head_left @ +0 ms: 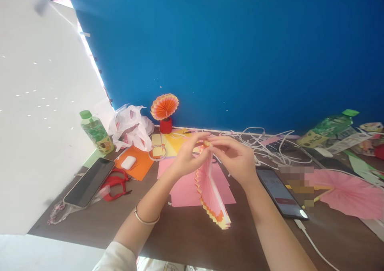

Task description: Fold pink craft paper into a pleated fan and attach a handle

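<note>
Above the middle of the table, my left hand (189, 155) and my right hand (235, 157) meet at the gathered top end of a pleated paper fan (208, 187). Fingers of both hands are pinched on that end. The fan is pink with a zigzag edge of orange and yellow, and it hangs down partly spread, a white strip along its right side. Pink paper sheets (183, 193) lie under it. My fingers hide the exact spot where the pleats come together.
A finished orange fan (165, 107) stands in a red holder (166, 125) at the back. Phones (90, 183) (282, 195) lie left and right. Green-capped bottles (97, 133) (328, 129), white cables (282, 151), a plastic bag (133, 125) and a pink fan (354, 195) surround the work.
</note>
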A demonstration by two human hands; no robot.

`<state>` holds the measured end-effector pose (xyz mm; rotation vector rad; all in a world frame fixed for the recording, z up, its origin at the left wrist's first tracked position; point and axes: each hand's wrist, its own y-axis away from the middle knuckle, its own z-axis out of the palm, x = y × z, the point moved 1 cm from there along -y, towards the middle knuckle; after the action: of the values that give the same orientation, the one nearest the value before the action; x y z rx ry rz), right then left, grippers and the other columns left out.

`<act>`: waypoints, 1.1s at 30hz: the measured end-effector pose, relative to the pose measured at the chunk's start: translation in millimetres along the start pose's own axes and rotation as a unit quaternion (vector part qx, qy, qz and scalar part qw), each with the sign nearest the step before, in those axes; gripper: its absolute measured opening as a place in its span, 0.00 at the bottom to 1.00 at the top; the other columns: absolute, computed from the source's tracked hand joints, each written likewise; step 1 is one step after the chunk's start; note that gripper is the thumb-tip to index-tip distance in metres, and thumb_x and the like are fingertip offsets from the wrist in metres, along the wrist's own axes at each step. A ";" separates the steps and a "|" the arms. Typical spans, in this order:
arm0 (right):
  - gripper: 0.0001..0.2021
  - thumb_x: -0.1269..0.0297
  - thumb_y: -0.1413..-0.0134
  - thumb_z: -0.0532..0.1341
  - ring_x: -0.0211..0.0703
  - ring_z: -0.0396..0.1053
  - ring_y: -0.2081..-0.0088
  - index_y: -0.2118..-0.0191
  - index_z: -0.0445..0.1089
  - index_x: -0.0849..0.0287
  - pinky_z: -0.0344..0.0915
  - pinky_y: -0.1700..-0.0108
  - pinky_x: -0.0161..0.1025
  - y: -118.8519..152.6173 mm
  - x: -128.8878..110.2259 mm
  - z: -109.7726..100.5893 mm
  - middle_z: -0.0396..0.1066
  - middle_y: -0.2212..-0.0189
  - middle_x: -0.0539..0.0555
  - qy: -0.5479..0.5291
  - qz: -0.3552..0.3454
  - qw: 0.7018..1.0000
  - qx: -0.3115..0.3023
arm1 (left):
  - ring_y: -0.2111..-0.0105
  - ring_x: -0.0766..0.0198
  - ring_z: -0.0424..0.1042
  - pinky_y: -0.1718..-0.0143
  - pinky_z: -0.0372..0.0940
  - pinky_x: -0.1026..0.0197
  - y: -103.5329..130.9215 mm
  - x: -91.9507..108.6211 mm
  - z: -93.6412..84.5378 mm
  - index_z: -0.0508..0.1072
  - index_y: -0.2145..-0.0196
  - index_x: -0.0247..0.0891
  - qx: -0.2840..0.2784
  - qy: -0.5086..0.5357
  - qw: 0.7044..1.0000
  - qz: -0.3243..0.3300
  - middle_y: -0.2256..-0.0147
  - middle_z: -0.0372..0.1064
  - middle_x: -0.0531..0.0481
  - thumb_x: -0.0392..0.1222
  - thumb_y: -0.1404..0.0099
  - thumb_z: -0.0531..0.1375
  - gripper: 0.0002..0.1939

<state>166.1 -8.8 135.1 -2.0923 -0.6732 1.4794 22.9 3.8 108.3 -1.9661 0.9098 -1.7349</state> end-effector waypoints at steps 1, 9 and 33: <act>0.03 0.63 0.53 0.63 0.45 0.70 0.60 0.69 0.73 0.54 0.69 0.56 0.46 -0.1 0.0 0.0 0.73 0.66 0.53 0.005 -0.005 1.000 0.000 | 0.54 0.59 0.65 0.53 0.63 0.54 0.1 0.1 -0.2 0.62 0.52 0.40 0.000 0.000 1.000 0.000 0.53 0.64 0.44 0.42 0.37 0.54 0.15; 0.05 0.66 0.51 0.62 0.44 0.70 0.60 0.65 0.72 0.51 0.68 0.56 0.44 -0.1 1.0 -0.8 0.73 0.64 0.51 0.025 -0.035 0.999 -0.013 | 0.54 0.60 0.65 0.52 0.63 0.56 -0.3 2.0 -0.8 0.62 0.52 0.40 0.000 -0.005 1.000 0.003 0.53 0.63 0.44 0.40 0.37 0.54 0.15; 0.03 0.67 0.49 0.60 0.43 0.70 0.62 0.71 0.70 0.55 0.68 0.58 0.43 -0.7 -5.9 0.1 0.72 0.67 0.52 0.069 -0.030 0.997 0.004 | 0.55 0.60 0.66 0.56 0.66 0.57 -0.3 3.1 -2.2 0.62 0.52 0.41 -0.009 0.000 1.000 -0.022 0.52 0.63 0.44 0.41 0.37 0.55 0.15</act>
<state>164.2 -12.0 139.7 -2.1261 -0.6693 1.2894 21.0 2.3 111.2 -2.0130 0.8906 -1.7562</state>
